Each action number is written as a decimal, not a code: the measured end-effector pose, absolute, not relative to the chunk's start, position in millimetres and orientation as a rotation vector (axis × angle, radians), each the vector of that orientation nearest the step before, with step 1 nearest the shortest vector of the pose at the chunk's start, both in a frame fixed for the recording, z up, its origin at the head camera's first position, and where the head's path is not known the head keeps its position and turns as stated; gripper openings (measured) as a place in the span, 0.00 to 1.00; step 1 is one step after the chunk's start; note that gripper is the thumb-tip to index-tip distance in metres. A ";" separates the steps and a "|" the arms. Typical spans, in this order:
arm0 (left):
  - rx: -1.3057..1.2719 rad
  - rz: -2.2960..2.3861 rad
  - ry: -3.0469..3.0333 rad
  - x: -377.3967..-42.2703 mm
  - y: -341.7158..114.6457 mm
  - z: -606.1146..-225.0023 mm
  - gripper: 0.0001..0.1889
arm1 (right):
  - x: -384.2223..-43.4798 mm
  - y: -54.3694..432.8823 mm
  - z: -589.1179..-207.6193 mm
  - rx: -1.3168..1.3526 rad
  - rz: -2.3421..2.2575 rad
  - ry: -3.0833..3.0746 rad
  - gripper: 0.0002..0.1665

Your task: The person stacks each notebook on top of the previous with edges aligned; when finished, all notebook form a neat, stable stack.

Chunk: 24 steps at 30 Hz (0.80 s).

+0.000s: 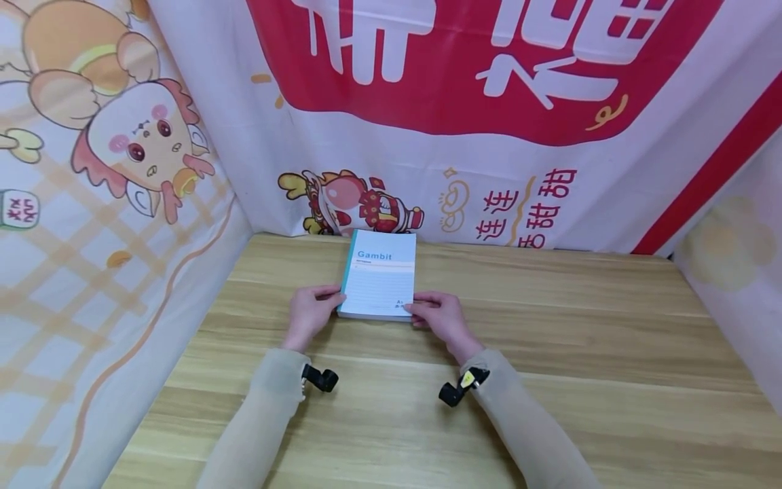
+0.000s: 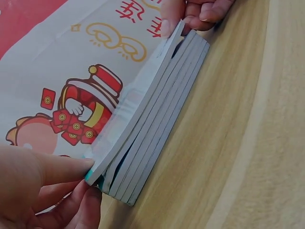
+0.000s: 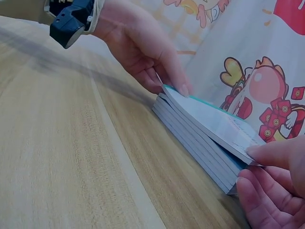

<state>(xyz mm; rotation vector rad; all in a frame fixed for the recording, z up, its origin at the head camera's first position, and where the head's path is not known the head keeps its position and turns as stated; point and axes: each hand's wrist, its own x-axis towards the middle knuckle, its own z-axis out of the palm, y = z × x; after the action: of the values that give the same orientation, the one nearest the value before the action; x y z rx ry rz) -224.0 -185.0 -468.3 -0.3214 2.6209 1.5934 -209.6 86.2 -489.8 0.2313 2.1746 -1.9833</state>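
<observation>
A stack of several notebooks (image 2: 159, 143) lies on the table close to the back cloth. The top notebook (image 1: 380, 277) has a pale blue cover lettered "Gambit" and a teal spine strip on its left. My left hand (image 1: 308, 314) pinches its near left corner, thumb on the cover. At the near right corner my right hand (image 1: 444, 318) pinches the same notebook, its other fingers curled beside the stack. Both wrist views show the top notebook raised slightly at the corners, with narrow gaps below it. The covers of the lower notebooks are hidden.
The wooden table (image 1: 550, 326) extends toward me and to the right. A printed cloth (image 1: 379, 149) hangs right behind the stack, and a patterned cloth (image 1: 153, 258) borders the left side. Small black cameras (image 1: 322, 379) sit on both wrists.
</observation>
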 end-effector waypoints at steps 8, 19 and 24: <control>-0.308 1.565 2.649 -222.4 -182.7 -467.4 0.16 | -208.2 86.8 -489.6 0.229 -1.986 2.178 0.22; -0.318 1.574 2.683 -224.0 -183.8 -473.7 0.15 | -207.9 83.4 -489.4 0.245 -2.004 2.191 0.19; -0.326 1.582 2.671 -223.4 -182.0 -473.9 0.15 | -207.9 81.2 -492.2 0.253 -2.029 2.204 0.20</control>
<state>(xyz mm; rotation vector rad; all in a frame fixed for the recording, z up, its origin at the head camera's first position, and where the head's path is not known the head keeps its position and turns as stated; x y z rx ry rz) -223.4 -182.0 -473.9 -0.3261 2.6713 1.5818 -207.9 81.2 -492.2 0.2535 2.2040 -2.0287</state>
